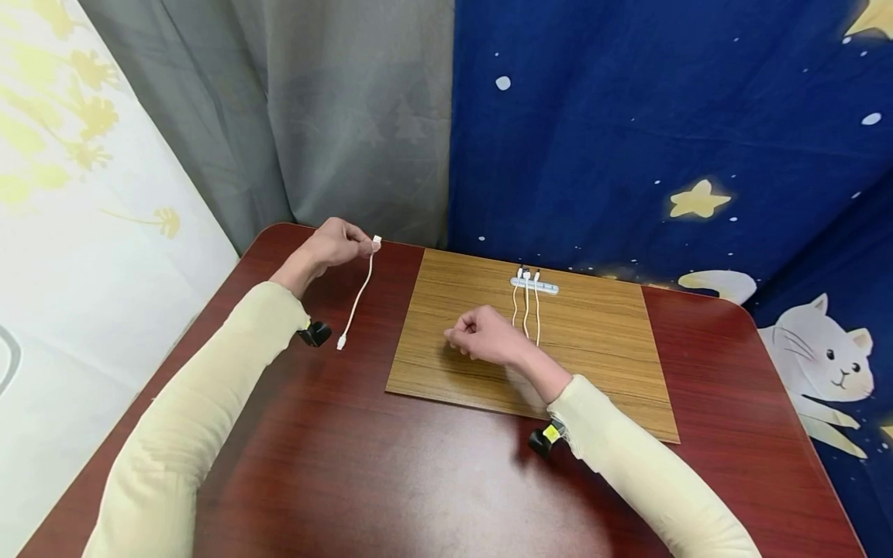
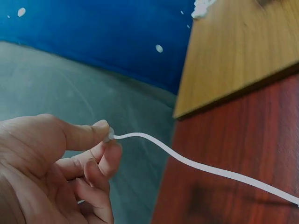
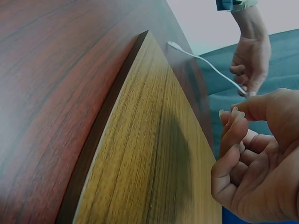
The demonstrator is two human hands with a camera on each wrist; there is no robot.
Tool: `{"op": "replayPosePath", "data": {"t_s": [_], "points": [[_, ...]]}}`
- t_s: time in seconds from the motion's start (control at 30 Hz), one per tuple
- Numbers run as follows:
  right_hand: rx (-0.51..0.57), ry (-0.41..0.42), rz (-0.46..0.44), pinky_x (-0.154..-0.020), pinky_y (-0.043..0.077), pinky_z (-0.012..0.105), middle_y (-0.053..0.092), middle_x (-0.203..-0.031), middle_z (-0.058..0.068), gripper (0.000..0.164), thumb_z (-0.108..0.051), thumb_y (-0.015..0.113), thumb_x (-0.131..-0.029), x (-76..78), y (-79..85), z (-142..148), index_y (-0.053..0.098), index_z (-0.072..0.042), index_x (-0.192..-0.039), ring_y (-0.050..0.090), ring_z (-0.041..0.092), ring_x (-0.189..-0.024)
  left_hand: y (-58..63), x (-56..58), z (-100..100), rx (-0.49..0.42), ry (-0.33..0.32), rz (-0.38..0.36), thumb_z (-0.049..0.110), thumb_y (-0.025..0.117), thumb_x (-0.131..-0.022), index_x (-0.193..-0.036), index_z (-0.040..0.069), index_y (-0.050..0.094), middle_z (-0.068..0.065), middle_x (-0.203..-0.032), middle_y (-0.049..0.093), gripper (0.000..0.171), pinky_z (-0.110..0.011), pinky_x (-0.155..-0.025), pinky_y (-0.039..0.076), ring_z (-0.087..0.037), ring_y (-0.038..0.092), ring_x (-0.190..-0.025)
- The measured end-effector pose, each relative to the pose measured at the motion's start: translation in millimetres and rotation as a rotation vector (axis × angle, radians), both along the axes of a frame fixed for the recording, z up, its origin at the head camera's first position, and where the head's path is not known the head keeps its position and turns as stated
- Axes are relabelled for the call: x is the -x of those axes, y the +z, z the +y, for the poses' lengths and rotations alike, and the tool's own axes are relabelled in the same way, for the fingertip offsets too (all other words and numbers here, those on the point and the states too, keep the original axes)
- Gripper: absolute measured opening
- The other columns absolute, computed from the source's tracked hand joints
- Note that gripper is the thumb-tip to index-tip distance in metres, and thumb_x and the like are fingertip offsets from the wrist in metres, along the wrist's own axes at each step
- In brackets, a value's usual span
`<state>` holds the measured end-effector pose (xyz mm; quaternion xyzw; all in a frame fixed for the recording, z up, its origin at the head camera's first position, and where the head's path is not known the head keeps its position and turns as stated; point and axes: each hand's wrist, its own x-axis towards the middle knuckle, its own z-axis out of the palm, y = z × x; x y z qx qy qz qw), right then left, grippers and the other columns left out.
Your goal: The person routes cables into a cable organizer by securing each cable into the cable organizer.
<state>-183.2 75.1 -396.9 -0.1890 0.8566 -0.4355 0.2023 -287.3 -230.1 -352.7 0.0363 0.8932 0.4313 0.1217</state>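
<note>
At the far left of the table, my left hand (image 1: 336,243) pinches one plug of a short white charging cable (image 1: 359,297) between thumb and fingers. The cable slants down from there to its other plug (image 1: 341,342), low over the red-brown tabletop. In the left wrist view the white cord (image 2: 201,166) runs off to the right from the fingertips. My right hand (image 1: 488,335) hovers above the wooden board (image 1: 446,279), fingers curled and thumb tip against the index finger, with nothing seen between them. Its shadow falls on the board in the right wrist view.
Toward the board's back edge sits a pale cable holder (image 1: 549,288) with several white cables (image 1: 526,306) in its slots, their cords hanging toward me behind the right wrist. Grey and blue curtains (image 1: 593,155) stand close behind the table's back edge.
</note>
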Motion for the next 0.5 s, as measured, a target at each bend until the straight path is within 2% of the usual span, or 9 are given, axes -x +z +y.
{"op": "replayPosePath", "data": {"t_s": [0.1,0.33,0.5], "points": [[0.007,0.011,0.006,-0.055,0.044,0.026,0.061,-0.068,0.007,0.028,-0.017,0.064,-0.102,2.2,0.7,-4.1,0.069,0.004,-0.084,0.052,0.011,-0.056,8.8,-1.2,6.1,-0.029,0.005,0.004,0.025,0.067,-0.100,-0.114,-0.003,0.073,-0.018,-0.125,0.060,0.032,-0.050,-0.103,0.038,-0.033,0.050,-0.119],[0.025,0.007,0.026,-0.055,0.044,0.026,0.066,-0.079,0.017,0.023,-0.017,0.066,-0.101,11.0,-1.9,-16.2,0.071,0.004,-0.094,0.054,0.012,-0.057,28.5,-3.8,18.7,-0.058,0.021,0.018,0.030,0.069,-0.099,-0.112,0.001,0.074,-0.015,-0.123,0.062,0.033,-0.050,-0.104,0.037,-0.032,0.050,-0.123],[0.091,-0.027,0.049,-0.056,0.045,0.026,0.067,-0.083,0.017,0.015,-0.013,0.069,-0.099,19.7,-4.9,-27.3,0.071,0.002,-0.098,0.055,0.013,-0.058,44.4,-6.3,27.1,-0.086,0.027,0.033,0.032,0.071,-0.097,-0.113,0.002,0.073,-0.012,-0.123,0.062,0.034,-0.047,-0.101,0.039,-0.030,0.053,-0.120]]}}
